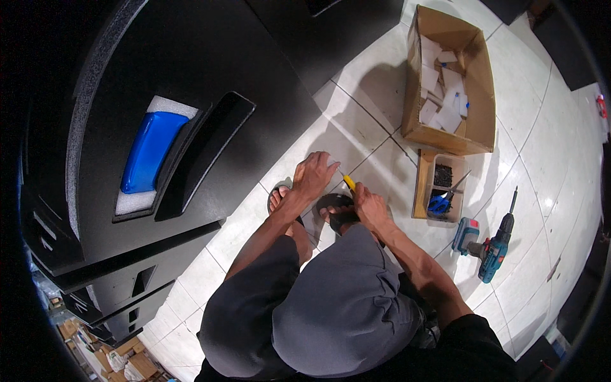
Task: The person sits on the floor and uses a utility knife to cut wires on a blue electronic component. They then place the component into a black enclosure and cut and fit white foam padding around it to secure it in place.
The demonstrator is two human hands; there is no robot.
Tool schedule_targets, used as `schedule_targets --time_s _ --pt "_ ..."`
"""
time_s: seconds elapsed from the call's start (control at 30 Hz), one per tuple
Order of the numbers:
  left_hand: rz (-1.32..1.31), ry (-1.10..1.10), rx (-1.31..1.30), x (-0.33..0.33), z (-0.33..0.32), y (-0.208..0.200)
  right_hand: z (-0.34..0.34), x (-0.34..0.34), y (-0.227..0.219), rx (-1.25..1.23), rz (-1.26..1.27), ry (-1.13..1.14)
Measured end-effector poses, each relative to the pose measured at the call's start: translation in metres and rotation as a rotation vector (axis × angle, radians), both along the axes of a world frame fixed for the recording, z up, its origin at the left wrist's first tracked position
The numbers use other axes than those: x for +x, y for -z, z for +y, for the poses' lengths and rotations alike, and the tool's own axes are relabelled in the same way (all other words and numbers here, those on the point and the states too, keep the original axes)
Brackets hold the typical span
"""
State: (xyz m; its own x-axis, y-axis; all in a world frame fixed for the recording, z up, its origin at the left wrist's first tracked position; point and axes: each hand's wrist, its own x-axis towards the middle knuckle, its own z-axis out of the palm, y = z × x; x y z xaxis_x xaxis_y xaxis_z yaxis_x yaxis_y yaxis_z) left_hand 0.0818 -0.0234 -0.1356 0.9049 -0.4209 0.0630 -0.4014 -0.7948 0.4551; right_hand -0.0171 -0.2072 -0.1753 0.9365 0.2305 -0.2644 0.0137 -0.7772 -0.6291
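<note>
My left hand (312, 176) is closed, fingertips pinching a small pale piece (332, 163) that is mostly hidden and blends with the tiles. In my right hand (372, 207) is a slim yellow-handled tool (349, 182), its thin tip pointing at the left fingertips. Whether the tip touches the pale piece is too small to tell. Both hands are low in front of my knees, above my sandalled feet.
Black cabinet panels fill the left; one holds a blue handle piece (149, 153) set in white foam. At right stand a cardboard box (417, 137) of white pieces, a divided tray (463, 163) with black screws and blue-handled scissors (439, 204), and a cordless drill (493, 251).
</note>
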Motion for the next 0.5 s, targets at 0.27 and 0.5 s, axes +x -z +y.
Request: schedule_targets --time_s 0.27,0.5 --pt "-0.035 0.019 -0.035 0.000 -0.001 0.001 -0.013 -0.019 0.004 -0.108 0.036 -0.010" --pt "-0.053 -0.038 -0.025 0.002 -0.003 0.000 -0.008 -0.006 0.035 -0.020 -0.108 -0.097"
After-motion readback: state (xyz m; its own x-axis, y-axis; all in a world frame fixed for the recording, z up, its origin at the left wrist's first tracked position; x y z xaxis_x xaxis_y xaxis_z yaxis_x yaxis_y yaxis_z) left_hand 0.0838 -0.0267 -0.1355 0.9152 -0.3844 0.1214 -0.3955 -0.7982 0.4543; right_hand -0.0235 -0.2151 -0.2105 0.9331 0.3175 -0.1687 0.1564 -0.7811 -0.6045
